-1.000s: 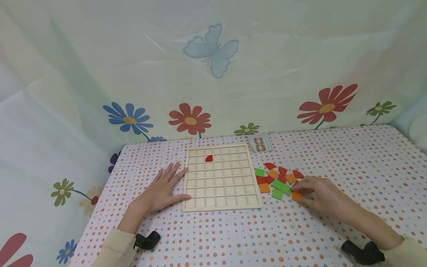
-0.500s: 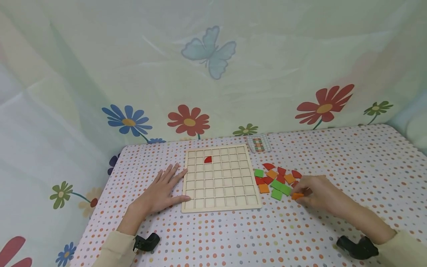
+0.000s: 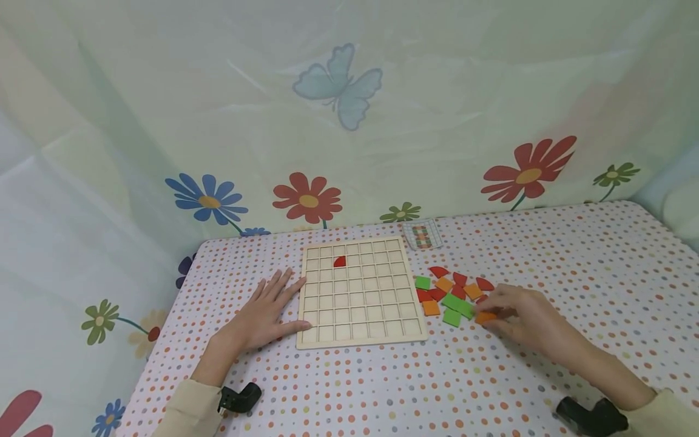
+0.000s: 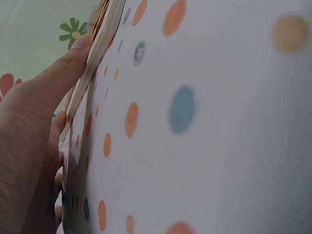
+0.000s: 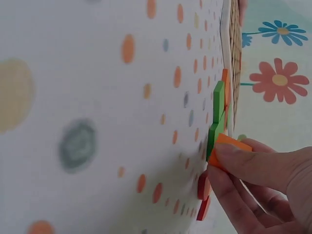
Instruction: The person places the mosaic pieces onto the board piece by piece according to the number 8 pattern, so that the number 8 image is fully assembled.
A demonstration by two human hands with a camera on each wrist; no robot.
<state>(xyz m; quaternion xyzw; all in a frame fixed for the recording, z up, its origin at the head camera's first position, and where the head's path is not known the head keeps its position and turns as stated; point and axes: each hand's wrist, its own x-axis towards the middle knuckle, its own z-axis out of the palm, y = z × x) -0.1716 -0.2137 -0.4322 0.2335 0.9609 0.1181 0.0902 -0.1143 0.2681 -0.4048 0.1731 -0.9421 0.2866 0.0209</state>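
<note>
My right hand (image 3: pixel 519 311) pinches an orange square tile (image 3: pixel 484 317) between thumb and fingers, beside the pile's near right side. In the right wrist view this orange tile (image 5: pixel 233 142) is tilted, close to green pieces (image 5: pixel 219 102). The pile mixes green tiles (image 3: pixel 451 317), orange squares (image 3: pixel 431 308) and red curved pieces (image 3: pixel 438 272). Left of it lies a wooden grid board (image 3: pixel 357 297), with one red quarter-circle piece (image 3: pixel 340 261) in an upper cell. Fingers spread, my left hand (image 3: pixel 264 315) rests on the table, its thumb and index finger touching the board's left edge.
A small printed card (image 3: pixel 422 234) with a coloured grid pattern lies behind the board's far right corner. The table wears a dotted cloth (image 3: pixel 355 388). A flowered curtain (image 3: pixel 437 121) hangs behind it. Each wrist carries a black camera (image 3: pixel 240 397).
My right thumb and fingers have closed on the orange tile, which tilted up and shifted slightly. The left hand and board stay in place; the head view drifts a little.
</note>
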